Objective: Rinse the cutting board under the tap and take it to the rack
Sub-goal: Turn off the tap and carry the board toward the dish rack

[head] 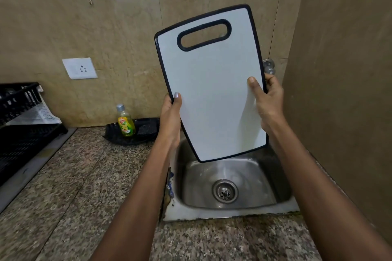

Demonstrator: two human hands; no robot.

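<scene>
Sink [265, 212], lower centre-right, steel, drain in the middle; basin looks wet but no water seen running. Granite surface [74, 186] spreads across the lower left of the frame.

Above the basin, board [212, 91] held upright w/ slight tilt, handle slot at top, bottom edge just over the sink. White face, black rim. Left hand [170, 118] grips the left long edge, thumb on the front face, fingers behind. Right hand [268, 101] grips the right edge, thumb on the front, fingers wrapped round the back. Both clamped on the board, at its lower half.

Handling, as a guess: stiff plastic, light, not fragile; face prob. slippery if wet, the dark rim likely grippier. So hold by the edges as now, or one hand thru the slot for the carry.

Tap [269, 66] only partly seen, behind the board's right edge, at the tiled wall; spout hidden.

Further back, centre-left: soap bottle [126, 123] in a black tray [146, 131] against the wall. Rack [19, 125], black, far left edge of frame, well apart from the sink. Socket [80, 68] on the wall above it.
</scene>
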